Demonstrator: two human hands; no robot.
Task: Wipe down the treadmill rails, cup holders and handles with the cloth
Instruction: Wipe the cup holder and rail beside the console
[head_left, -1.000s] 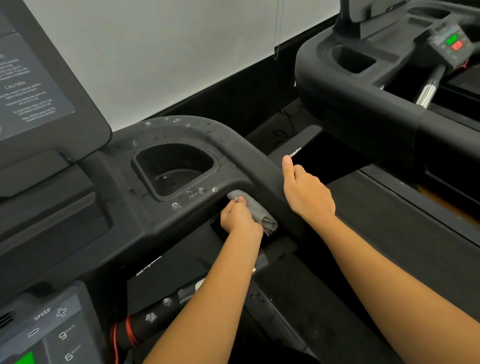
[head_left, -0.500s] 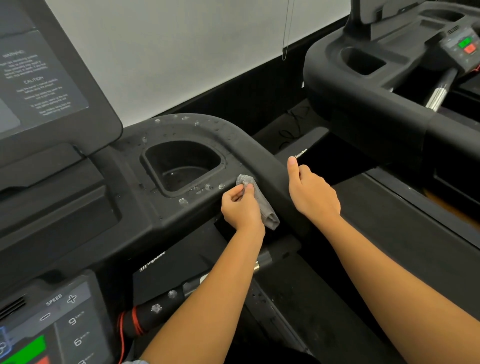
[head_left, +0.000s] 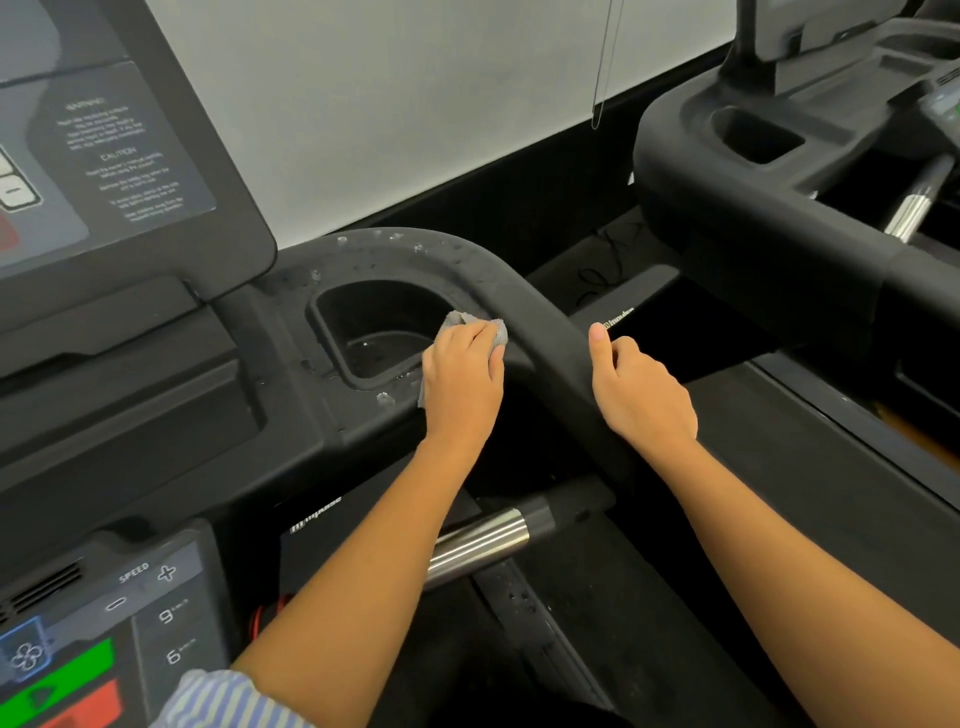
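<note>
One hand is nearest: curled fingers of the left hand (head_left: 462, 379) press the cloth (head_left: 491, 328) onto the cup holder (head_left: 363, 312) rim, its bowl just left of them. The right hand (head_left: 641, 395) curls its fingers over the rail (head_left: 550, 364), thumb straight.

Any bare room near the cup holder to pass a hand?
Bare: ledge between cup holder and display panel, wet; rail stretch between left hand and right hand. Crowded: holder's right rim, where the left hand presses the cloth.
</note>
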